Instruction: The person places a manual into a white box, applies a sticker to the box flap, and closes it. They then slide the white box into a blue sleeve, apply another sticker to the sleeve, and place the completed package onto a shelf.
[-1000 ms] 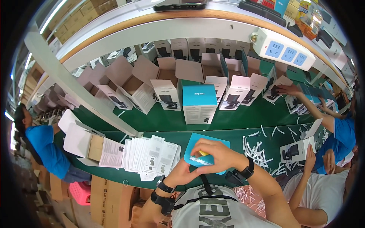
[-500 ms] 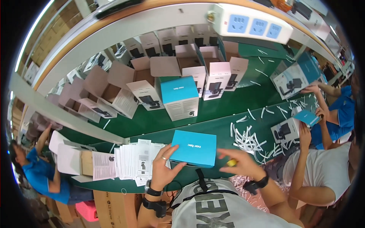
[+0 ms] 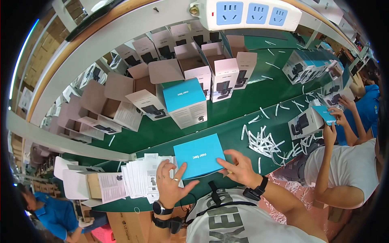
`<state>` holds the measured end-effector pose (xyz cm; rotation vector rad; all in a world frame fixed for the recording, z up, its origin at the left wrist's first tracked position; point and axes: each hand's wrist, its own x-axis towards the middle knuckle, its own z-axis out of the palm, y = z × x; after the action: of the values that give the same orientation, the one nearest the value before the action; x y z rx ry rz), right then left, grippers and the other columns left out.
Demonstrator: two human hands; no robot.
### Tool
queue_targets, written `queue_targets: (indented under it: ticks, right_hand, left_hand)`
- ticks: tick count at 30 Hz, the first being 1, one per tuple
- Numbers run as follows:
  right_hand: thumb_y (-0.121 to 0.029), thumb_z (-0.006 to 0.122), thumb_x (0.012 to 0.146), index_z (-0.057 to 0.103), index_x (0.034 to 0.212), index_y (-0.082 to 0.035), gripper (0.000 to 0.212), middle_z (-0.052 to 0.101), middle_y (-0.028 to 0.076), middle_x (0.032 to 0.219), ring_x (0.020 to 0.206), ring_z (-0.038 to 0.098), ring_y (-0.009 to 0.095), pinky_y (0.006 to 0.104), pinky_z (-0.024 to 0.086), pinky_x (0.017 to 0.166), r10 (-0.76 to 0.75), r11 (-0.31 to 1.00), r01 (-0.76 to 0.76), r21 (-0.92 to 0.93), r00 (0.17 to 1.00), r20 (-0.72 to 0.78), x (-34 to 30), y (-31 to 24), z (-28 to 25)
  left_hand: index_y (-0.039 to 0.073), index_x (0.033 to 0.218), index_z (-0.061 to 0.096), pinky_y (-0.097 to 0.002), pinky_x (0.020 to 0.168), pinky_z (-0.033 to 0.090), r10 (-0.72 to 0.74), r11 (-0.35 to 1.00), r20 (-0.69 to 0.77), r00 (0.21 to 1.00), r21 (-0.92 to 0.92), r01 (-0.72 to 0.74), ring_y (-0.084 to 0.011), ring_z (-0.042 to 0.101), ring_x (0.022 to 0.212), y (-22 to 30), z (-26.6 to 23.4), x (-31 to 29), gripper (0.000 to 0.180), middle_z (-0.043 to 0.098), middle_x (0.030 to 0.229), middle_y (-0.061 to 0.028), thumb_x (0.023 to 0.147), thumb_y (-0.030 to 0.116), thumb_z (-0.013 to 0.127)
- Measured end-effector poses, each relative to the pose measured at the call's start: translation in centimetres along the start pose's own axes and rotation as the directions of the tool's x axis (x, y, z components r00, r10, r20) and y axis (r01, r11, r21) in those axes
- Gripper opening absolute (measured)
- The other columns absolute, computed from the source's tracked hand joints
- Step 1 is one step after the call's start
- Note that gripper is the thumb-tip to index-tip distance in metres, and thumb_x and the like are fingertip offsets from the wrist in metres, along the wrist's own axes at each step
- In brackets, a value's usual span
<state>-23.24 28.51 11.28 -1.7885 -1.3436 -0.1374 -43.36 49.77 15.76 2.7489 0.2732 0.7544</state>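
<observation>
A closed box with a bright blue top (image 3: 198, 156) lies on the green table (image 3: 243, 101) right in front of me. My left hand (image 3: 170, 184) rests by its left edge, fingers spread, thumb touching the near corner, and partly covers a fanned stack of white printed leaflets (image 3: 139, 178). My right hand (image 3: 239, 168) touches the box's right near corner with fingers apart. Neither hand grips anything. A taller white box with a blue lid (image 3: 184, 103) stands upright behind it.
Several open white cartons (image 3: 121, 109) with flaps up fill the table's far side. White paper strips (image 3: 263, 141) lie scattered to the right. A person in a white shirt (image 3: 348, 170) holds a blue-lidded box at right. A power strip (image 3: 247, 14) hangs overhead.
The blue-topped box went from held up in both hands to lying flat on the table. Both hands have let go and now rest at its near corners.
</observation>
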Motion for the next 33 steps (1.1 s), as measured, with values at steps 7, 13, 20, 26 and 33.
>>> queue_targets:
  ticks: [7, 13, 20, 26, 33]
  right_hand:
    - [-0.007, 0.089, 0.075, 0.077, 0.124, -0.011, 0.051, 0.072, 0.01, 0.135, 0.064, 0.062, 0.021, 0.0324, 0.052, 0.057, -0.182, 0.983, 0.183, 0.001, 0.98, 0.078, -1.0, 1.3, 2.4]
    - [-0.01, 0.087, 0.078, 0.079, 0.12, -0.013, 0.043, 0.076, 0.003, 0.13, 0.068, 0.07, 0.017, 0.03, 0.055, 0.06, -0.121, 0.984, 0.126, 0.128, 0.992, -0.044, -1.4, 1.3, 3.9]
    - [-0.007, 0.086, 0.081, 0.08, 0.113, -0.011, 0.033, 0.078, 0.005, 0.124, 0.078, 0.077, 0.019, 0.0299, 0.06, 0.064, -0.106, 0.987, 0.11, 0.116, 0.994, -0.04, 0.1, 0.5, 3.2]
    - [-0.013, 0.083, 0.087, 0.081, 0.109, -0.014, 0.022, 0.078, 0.005, 0.123, 0.082, 0.077, 0.019, 0.0297, 0.059, 0.066, -0.039, 0.947, 0.046, 0.317, 0.999, -0.029, 1.1, 0.5, 3.0]
    - [-0.003, 0.062, 0.086, 0.075, 0.116, -0.008, 0.033, 0.077, 0.014, 0.12, 0.104, 0.077, 0.032, 0.0415, 0.064, 0.086, -0.196, 0.98, 0.192, -0.045, 0.969, -0.148, 16.2, 13.1, -5.1]
  left_hand:
    - [0.01, 0.158, 0.048, -0.0642, 0.122, 0.03, -0.01, 0.994, 0.262, 0.965, 0.109, -0.02, -0.0566, 0.034, 0.149, 2.0, 3.6, 3.0, 0.091, 0.038, 0.162, -0.0298, 0.084, 0.048, 0.083]
    - [0.008, 0.16, 0.044, -0.0644, 0.123, 0.029, 0.036, 0.989, 0.278, 0.96, 0.128, -0.075, -0.0559, 0.028, 0.153, 0.8, 4.5, 2.5, 0.092, 0.027, 0.168, -0.0328, 0.088, 0.054, 0.077]
    - [0.006, 0.16, 0.043, -0.0676, 0.122, 0.026, 0.055, 0.998, 0.275, 0.96, -0.053, -0.042, -0.061, 0.029, 0.148, -2.5, 1.7, 5.3, 0.103, 0.032, 0.161, -0.0371, 0.084, 0.066, 0.076]
    - [0.006, 0.157, 0.046, -0.0734, 0.118, 0.026, 0.021, 0.988, 0.289, 0.957, 0.139, -0.063, -0.0606, 0.035, 0.142, 0.7, 1.7, 7.0, 0.113, 0.038, 0.153, -0.0377, 0.074, 0.075, 0.08]
    - [0.011, 0.153, 0.054, -0.0724, 0.118, 0.028, 0.074, 0.993, 0.334, 0.94, 0.058, -0.099, -0.057, 0.042, 0.137, -5.9, -1.2, 11.0, 0.11, 0.044, 0.149, -0.0353, 0.069, 0.076, 0.083]
